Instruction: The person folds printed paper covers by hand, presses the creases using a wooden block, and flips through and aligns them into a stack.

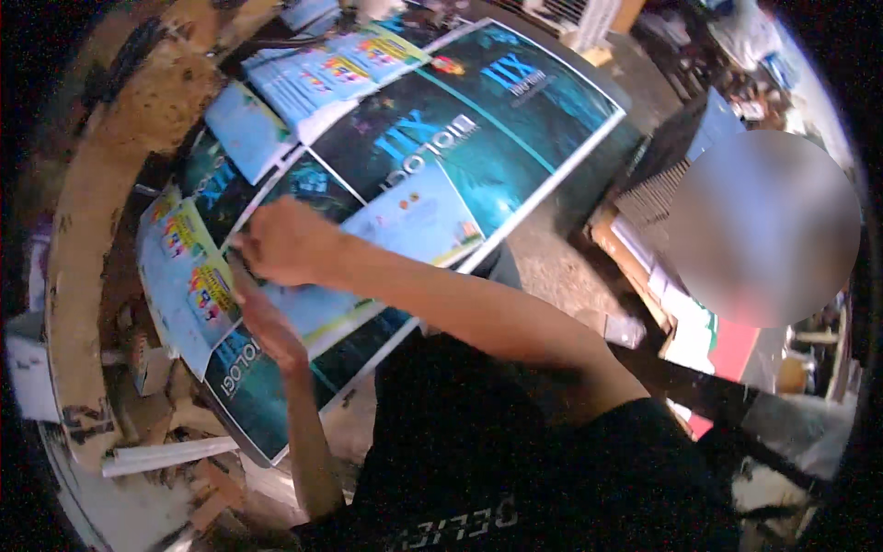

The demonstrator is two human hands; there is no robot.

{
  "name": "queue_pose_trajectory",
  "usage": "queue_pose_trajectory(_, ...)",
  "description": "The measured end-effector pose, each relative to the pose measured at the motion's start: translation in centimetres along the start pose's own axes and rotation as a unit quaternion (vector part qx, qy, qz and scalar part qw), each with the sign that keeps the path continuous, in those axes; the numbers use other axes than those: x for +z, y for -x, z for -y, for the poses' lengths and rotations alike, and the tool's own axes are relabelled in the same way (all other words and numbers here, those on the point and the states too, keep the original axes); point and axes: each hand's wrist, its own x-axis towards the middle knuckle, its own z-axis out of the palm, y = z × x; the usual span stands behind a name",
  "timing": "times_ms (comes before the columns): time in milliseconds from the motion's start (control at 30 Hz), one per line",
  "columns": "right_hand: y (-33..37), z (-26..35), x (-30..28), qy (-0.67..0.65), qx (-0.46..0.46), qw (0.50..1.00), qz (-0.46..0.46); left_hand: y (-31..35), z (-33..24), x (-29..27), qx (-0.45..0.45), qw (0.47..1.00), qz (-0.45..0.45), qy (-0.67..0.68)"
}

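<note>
My right hand [291, 243] is closed over the left part of the work surface, its fingers curled around something I cannot make out. Just below it, my left hand [269, 324] lies stretched along the edge of a light blue printed sheet [317, 308], fingers extended and partly behind the right hand. Under both hands spreads a large dark teal printed sheet [497, 166] with white borders. Another light blue sheet [405, 216] rests on it, right of my right forearm. Blue and yellow printed covers [195, 276] lie left of my hands.
More blue and yellow covers [336, 74] are stacked at the far side. A curved brown wooden beam [87, 267] runs along the left. Cardboard scraps [216, 492] lie at lower left. Paper piles [685, 327] stand at right, beside a blurred round patch.
</note>
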Motion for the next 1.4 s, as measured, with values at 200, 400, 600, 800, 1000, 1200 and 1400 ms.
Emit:
queue_pose_trajectory(200, 3.2, -5.2, -12.2, -0.019, 0.106, 0.989, -0.099, -0.5, -1.6, 4.6, 0.099, 0.911, 0.016, -0.401)
queue_pose_trajectory(400, 4.4, -13.0, -21.0, 0.000, 0.309, 0.921, -0.237, -1.3, -5.6, 4.9, 0.040, 0.852, 0.222, -0.473)
queue_pose_trajectory(600, 1.3, -15.4, -24.1, 0.061, 0.241, 0.917, -0.313, -2.4, -6.2, 2.8, -0.001, 0.829, 0.318, -0.461)
queue_pose_trajectory(800, 0.7, -18.9, -24.7, 0.042, 0.295, 0.907, -0.296, -5.3, -7.1, 4.0, -0.043, 0.832, 0.347, -0.430)
queue_pose_trajectory(1000, 0.1, -13.2, -23.7, 0.196, 0.007, 0.876, -0.440, -6.1, -5.3, 3.2, -0.043, 0.813, 0.387, -0.433)
queue_pose_trajectory(1200, -3.1, -8.1, -20.3, 0.147, -0.053, 0.944, -0.291, -6.2, -3.6, 3.2, -0.049, 0.800, 0.443, -0.402)
queue_pose_trajectory(1400, -11.0, -8.1, -17.6, 0.211, -0.177, 0.929, -0.249, -5.6, -3.5, 2.8, 0.019, 0.813, 0.406, -0.418)
